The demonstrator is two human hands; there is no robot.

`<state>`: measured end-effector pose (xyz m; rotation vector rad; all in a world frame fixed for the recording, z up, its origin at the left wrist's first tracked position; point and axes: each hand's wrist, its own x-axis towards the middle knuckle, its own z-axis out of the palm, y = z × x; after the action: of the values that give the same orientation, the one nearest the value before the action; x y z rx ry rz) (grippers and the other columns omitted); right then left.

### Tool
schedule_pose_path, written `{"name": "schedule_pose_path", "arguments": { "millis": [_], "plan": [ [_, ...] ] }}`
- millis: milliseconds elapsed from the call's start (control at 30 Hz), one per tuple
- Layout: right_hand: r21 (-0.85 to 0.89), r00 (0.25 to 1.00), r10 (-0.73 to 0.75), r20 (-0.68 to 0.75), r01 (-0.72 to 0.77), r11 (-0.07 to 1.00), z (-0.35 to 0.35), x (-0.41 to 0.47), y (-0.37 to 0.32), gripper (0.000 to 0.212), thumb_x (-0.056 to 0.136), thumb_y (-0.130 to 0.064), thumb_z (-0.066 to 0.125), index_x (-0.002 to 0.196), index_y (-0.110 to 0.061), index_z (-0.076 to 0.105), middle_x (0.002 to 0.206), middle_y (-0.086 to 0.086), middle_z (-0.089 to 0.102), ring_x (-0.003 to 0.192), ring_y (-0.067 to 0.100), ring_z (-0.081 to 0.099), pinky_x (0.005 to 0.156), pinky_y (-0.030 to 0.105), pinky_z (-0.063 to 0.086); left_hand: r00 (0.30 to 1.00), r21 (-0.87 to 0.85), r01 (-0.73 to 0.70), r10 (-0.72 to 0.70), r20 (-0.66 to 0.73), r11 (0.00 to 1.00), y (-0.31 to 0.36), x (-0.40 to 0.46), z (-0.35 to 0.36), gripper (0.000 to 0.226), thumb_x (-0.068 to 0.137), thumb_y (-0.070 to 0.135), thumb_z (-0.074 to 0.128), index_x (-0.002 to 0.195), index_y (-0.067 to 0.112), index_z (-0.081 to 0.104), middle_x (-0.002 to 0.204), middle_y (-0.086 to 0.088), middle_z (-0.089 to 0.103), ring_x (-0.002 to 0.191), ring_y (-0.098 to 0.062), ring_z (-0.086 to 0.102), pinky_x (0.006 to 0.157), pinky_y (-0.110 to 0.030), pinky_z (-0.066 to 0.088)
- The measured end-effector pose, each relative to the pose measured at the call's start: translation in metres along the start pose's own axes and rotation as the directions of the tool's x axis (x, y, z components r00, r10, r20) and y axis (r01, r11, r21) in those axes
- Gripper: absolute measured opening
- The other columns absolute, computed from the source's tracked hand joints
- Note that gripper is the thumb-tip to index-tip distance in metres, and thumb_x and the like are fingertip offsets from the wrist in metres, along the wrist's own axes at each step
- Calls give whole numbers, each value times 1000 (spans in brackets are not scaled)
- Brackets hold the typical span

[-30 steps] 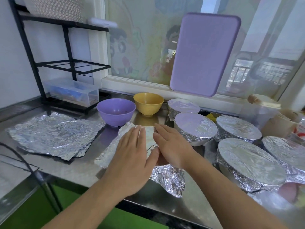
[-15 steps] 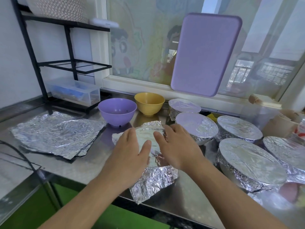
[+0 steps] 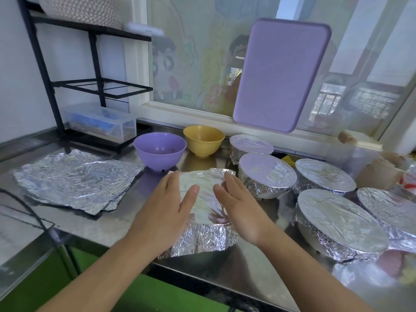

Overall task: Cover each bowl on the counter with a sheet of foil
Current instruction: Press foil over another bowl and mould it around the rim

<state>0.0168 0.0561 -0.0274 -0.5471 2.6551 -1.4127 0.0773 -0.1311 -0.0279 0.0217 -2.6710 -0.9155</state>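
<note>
**Pressing foil down over the near bowl**

Nearest me, at the front edge of the steel tabletop (image 3: 108, 228), is the bowl I'm covering, hidden under its foil sheet (image 3: 203, 212). My left hand (image 3: 166, 212) lies flat on the left side of the foil with the fingers straight, and my right hand (image 3: 242, 210) rests open on the right side, fingers reaching toward the far rim. Neither hand grips anything; both press.

I judge the foil to be very light, thin and easily torn, yet it keeps whatever crease I give it. The place to work is the overhang at the rim, folding it down against the bowl's wall rather than pushing on the unsupported middle, which would dent. The skirt facing me is already crumpled downward; the far edge looks looser and still lifts a little.

The sheet is silvery, smooth and bright on top, wrinkled at the sides.

To the left lies a stack of spare foil sheets (image 3: 74, 179), crinkled and flat. Beyond, just past my fingertips, a purple bowl (image 3: 160, 154) and a yellow bowl (image 3: 203, 139) stand uncovered. To the right, several covered bowls (image 3: 266, 173) sit close together.
</note>
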Motion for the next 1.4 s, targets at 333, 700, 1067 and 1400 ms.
{"name": "schedule_pose_path", "arguments": {
  "millis": [333,700,1067,1400],
  "plan": [
    [-13,952,-18,306,23,1000,-26,-2,12,149,61,-79,84,167,-34,-11,171,-27,0,159,1,7,131,42,20,990,-207,-58,83,114,977,-12,-9,-2,155,42,95,77,163,36,1,139,43,14,133,16,27,104,-16,35],
    [-146,962,-52,267,94,985,-26,-6,12,151,62,-67,92,166,-35,-11,163,-24,15,145,-8,27,125,36,35,992,-274,-103,118,38,956,-18,-10,5,152,37,89,86,160,47,6,136,47,21,134,17,31,104,-15,36],
    [-155,989,-80,124,99,983,-4,-31,7,141,69,-93,64,163,-32,-23,160,-39,-29,158,-4,-7,131,36,17,965,-214,-53,105,240,975,-19,-1,-20,115,74,55,90,160,36,15,136,16,34,114,28,33,80,8,29],
    [-178,975,-185,127,206,962,-7,-35,4,112,80,-60,84,148,-58,-4,143,-56,-10,130,-39,-14,103,-9,2,986,-462,-103,153,72,881,-23,-7,2,110,42,73,97,125,73,25,129,61,22,129,29,32,100,-2,35]
  ]
}}
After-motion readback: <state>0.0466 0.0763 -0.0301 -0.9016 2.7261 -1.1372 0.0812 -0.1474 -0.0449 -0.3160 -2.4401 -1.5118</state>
